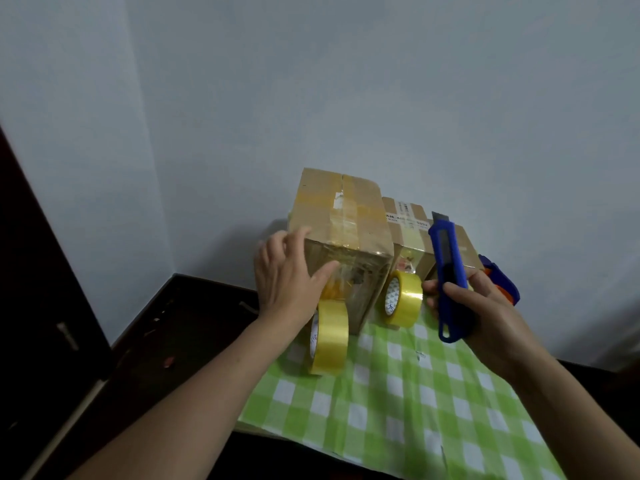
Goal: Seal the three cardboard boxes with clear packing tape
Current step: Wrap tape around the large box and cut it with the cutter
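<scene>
Left hand (pixel 291 282) is pressing flat, spread wide, on the glossy-taped cardboard box (pixel 341 230), round yellowish tape roll (pixel 329 337) standing just below it, right hand (pixel 485 313) is gripping a blue plastic utility knife (pixel 450 271), blade up.

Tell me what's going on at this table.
A person is taping up cardboard boxes. Their left hand presses flat against the nearest box, thumb on its front, where a strip of tape seems to run down to a yellowish tape roll. Their right hand grips a blue knife, blade out and pointing up, not yet at the tape. A second roll stands on the checked cloth in front of a second box.
</scene>
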